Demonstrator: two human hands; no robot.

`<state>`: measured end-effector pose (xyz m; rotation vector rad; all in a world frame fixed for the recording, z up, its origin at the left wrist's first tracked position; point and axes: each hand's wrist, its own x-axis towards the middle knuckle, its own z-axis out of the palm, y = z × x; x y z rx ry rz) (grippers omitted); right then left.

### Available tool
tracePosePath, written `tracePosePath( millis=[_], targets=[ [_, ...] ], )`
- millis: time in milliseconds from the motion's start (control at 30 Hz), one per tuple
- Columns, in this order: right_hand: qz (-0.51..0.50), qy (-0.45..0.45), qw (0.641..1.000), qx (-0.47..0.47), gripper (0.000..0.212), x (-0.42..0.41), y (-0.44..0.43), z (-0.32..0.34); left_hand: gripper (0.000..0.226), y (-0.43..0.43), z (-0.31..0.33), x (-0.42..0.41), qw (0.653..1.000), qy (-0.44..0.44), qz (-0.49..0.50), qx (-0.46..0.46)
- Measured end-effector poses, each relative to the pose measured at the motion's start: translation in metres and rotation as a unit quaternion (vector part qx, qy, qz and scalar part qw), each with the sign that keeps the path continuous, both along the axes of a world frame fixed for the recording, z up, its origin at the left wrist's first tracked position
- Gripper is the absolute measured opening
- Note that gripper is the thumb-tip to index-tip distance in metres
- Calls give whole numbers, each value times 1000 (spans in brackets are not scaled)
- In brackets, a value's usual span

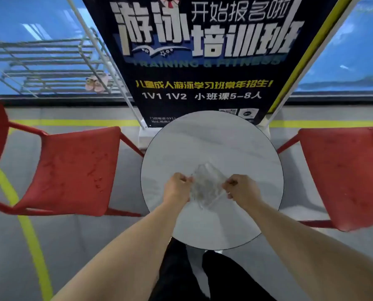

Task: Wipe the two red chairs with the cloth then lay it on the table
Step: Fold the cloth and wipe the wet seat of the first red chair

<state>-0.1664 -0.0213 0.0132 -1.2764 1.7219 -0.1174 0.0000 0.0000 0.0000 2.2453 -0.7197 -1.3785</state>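
A pale grey cloth is stretched between my two hands just over the round white table. My left hand pinches its left edge and my right hand pinches its right edge. I cannot tell whether the cloth touches the tabletop. One red chair stands left of the table, its seat speckled with wet marks. The other red chair stands to the right, also showing damp spots.
A dark standing banner with white and yellow lettering rises right behind the table. Yellow lines cross the grey floor. A metal rack with pink slippers sits beyond a glass wall at the back left. My dark trouser legs are below the table.
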Motion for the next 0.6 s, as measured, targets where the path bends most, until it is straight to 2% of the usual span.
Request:
tracePosePath(
  millis=[133,200,300,433,600],
  targets=[
    [20,59,998,-15,15,7,-16,-31,23,-28,-29,4,998,-18,-45,25],
    [37,82,996,-22,14,16,-22,-51,9,-38,-46,5,997,-28,-65,11],
    [80,132,987,-41,18,30,-26,-82,23,-45,-72,8,994,-50,-97,1],
    [91,165,980,-63,15,44,-27,-111,25,-50,-94,9,988,-67,-141,-3],
    [119,184,973,-74,19,49,-26,-122,32,-49,-93,8,976,-89,-197,-21]
  ],
)
